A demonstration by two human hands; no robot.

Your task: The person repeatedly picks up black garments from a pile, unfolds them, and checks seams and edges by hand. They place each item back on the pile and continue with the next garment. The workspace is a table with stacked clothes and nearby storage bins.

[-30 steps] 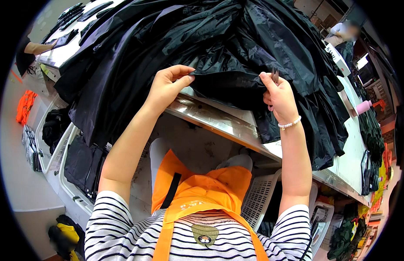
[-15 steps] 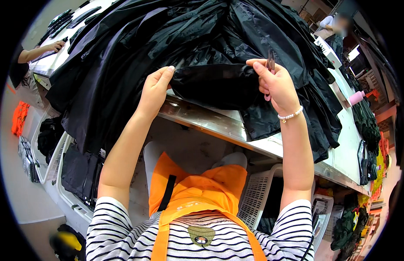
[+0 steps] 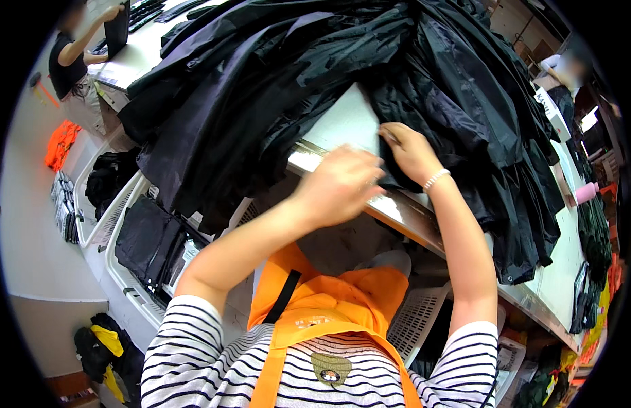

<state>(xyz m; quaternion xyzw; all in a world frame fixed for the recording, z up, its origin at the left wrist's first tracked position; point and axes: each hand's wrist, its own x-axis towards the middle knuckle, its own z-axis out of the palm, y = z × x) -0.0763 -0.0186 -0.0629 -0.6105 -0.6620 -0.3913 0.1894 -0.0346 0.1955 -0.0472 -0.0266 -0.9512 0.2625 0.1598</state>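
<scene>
Gripping black fabric (image 3: 465, 129) just beyond it, right hand (image 3: 410, 153) pinches; left hand (image 3: 342, 183) blurred, grip unclear.

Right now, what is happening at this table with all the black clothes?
A person in a striped shirt and orange apron works at a table heaped with black garments. The right hand pinches an edge of black fabric at the table's front. The left hand hovers beside it, blurred. Another person works at the far left.

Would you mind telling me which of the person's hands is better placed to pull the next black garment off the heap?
Probably the right hand: it already rests on the dark shiny fabric of the black garment heap at the white table edge. The left hand hovers blurred over the metal rim, touching no cloth.
</scene>
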